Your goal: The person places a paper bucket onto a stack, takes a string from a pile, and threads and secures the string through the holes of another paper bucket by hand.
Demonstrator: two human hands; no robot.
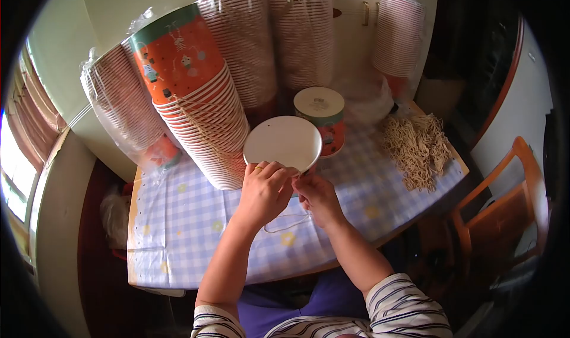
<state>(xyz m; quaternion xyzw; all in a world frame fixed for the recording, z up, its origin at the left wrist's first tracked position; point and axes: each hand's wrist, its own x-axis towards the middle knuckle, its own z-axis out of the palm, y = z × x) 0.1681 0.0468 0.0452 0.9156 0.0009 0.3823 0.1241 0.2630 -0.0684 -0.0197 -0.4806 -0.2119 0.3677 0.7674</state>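
Note:
A white-lined paper bucket stands with its mouth toward me. My left hand is closed over its near rim, fingertips inside the edge. Against the near right side of the bucket, my right hand is closed in a pinch. A thin beige cord loops below both hands and runs up to my right fingers. The exact spot where they meet the bucket wall is hidden. Just behind stands an upside-down orange and green paper bucket.
A tall leaning stack of nested buckets, with cords hanging down its side, stands at left. Plastic-wrapped stacks line the back. A heap of beige cords lies on the right of the checked tablecloth. A wooden chair is at right.

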